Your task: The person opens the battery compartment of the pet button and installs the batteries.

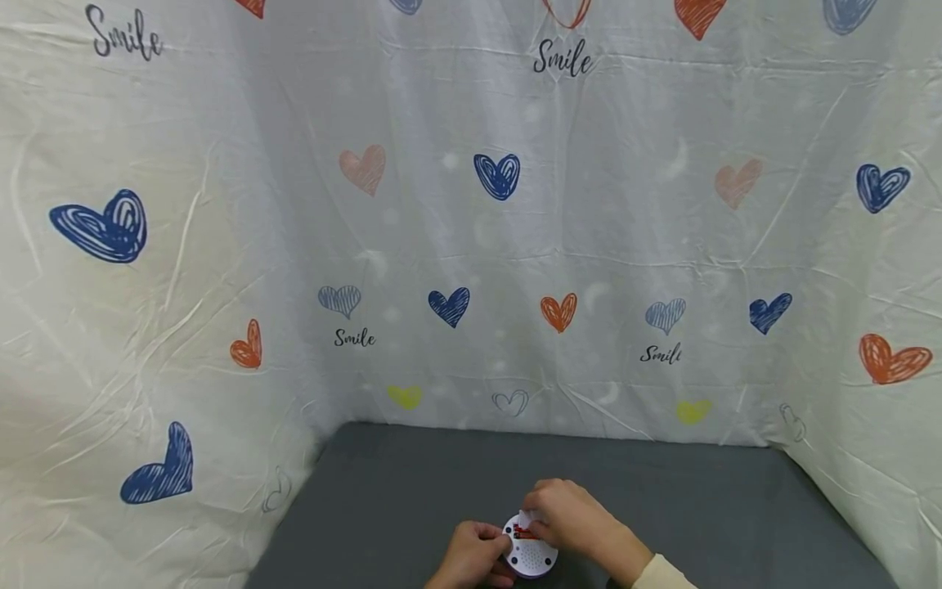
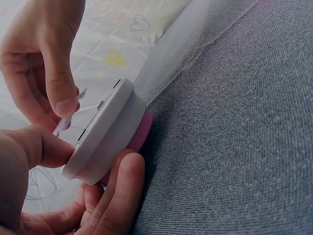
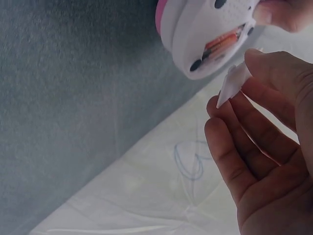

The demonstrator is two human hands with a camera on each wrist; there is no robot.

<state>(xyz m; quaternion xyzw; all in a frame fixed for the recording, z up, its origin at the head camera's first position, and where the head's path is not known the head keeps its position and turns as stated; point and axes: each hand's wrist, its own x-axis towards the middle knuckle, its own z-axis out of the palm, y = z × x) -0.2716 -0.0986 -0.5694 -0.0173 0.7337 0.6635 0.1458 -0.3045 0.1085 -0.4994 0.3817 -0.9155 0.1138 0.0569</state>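
A round white device (image 1: pixel 533 562) with dark feet, small holes in its face and a pink part (image 2: pixel 143 129) on its other side is held tilted just above the grey surface. My left hand (image 1: pixel 471 555) grips its rim between thumb and fingers. In the right wrist view, a battery compartment (image 3: pixel 222 43) lies uncovered, with orange-red batteries inside. Close to that compartment, my right hand (image 1: pixel 572 517) pinches a small white battery cover (image 3: pixel 233 84) between thumb and fingers, apart from the device. The cover is mostly hidden by the fingers in the left wrist view.
A grey cloth-covered table (image 1: pixel 412 483) lies under both hands. Behind it and at both sides hangs a pale curtain (image 1: pixel 618 213) printed with hearts and the word Smile. A cream sleeve (image 1: pixel 662 574) shows on the right arm.
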